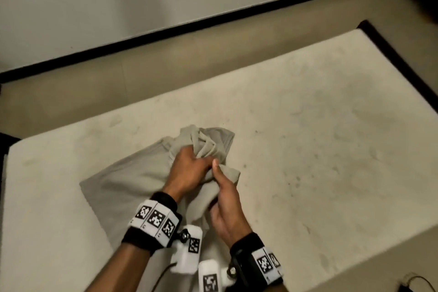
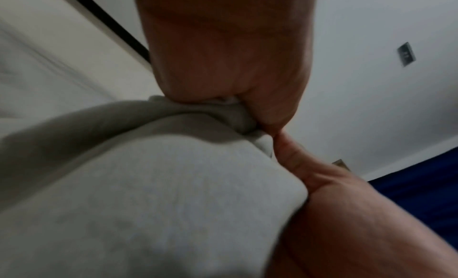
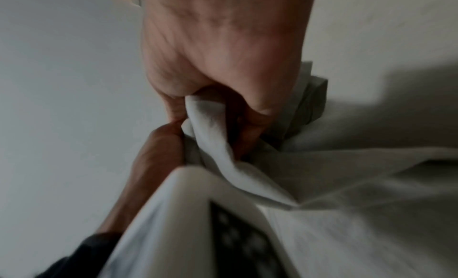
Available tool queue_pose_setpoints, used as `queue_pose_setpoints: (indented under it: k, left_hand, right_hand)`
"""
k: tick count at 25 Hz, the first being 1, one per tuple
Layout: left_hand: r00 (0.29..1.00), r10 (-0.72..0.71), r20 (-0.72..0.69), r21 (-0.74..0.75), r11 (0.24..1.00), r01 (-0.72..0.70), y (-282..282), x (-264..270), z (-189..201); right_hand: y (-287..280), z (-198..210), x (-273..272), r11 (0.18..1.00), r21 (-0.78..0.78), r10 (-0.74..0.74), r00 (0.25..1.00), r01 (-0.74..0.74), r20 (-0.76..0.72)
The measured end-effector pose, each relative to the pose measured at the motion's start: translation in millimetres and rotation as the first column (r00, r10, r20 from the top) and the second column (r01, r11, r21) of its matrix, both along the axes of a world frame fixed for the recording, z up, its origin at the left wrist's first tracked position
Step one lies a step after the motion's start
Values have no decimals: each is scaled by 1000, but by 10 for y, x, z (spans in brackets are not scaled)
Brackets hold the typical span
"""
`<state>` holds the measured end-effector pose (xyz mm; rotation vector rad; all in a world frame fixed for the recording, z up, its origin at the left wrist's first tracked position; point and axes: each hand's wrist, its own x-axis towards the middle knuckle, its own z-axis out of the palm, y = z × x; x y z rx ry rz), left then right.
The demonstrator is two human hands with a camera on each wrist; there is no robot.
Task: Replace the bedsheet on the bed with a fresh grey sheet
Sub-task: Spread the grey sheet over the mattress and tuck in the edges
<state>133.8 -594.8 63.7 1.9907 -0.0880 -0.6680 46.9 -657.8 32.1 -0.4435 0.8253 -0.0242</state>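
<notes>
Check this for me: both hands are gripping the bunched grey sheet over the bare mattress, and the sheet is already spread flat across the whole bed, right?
Not quite. The left hand and right hand do grip the grey sheet over the bare mattress, but the sheet is still folded and bunched in a small pile, not spread across the bed. The head view shows it.

Bare forearms, no sleeves. Black wristband (image 1: 151,225) on left wrist, white strip with three black-and-white square tags. Same band (image 1: 257,259) on right. White camera block (image 1: 188,250) bolted under left band, tag on face, dark cable trailing; second white block (image 1: 209,276) under right.
</notes>
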Motion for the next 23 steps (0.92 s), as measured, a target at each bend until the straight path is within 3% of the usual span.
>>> queue_pose_setpoints:
  k: [4, 7, 10, 14, 18, 21, 23]
  left_hand:
    - [979, 3, 205, -76, 997, 13, -748, 1053, 1041]
    - [946, 55, 319, -200, 980, 11, -1115, 1502, 1734]
    - [920, 99, 378, -304, 952, 22, -1349, 1681, 1978]
    - [863, 248, 441, -319, 942, -107, -1334, 1924, 1776]
    - [863, 335, 377, -347, 916, -204, -1019, 2101, 1308]
    - [884, 354, 306, -337, 908, -248, -798, 2024, 882]
    - [897, 340, 282, -260, 927, -270, -691, 1895, 590]
  right_hand:
    - [-564, 871, 1080, 993, -30, -107, 980, 114, 169]
    - [-850, 1415, 1539, 975, -98, -159, 939, 198, 304]
    - [-1058, 1645, 1619, 935, -180, -212, 890, 304, 403]
    - [-1343, 1551, 1354, 721, -362, -440, 794, 590, 419]
    - [-1515, 1085, 839, 535, -462, -640, 696, 708, 326]
    - [-1472, 707, 455, 512, -487, -727, 659, 708, 194]
    - [-1387, 488, 248, 537, -548, -727, 681, 641, 84]
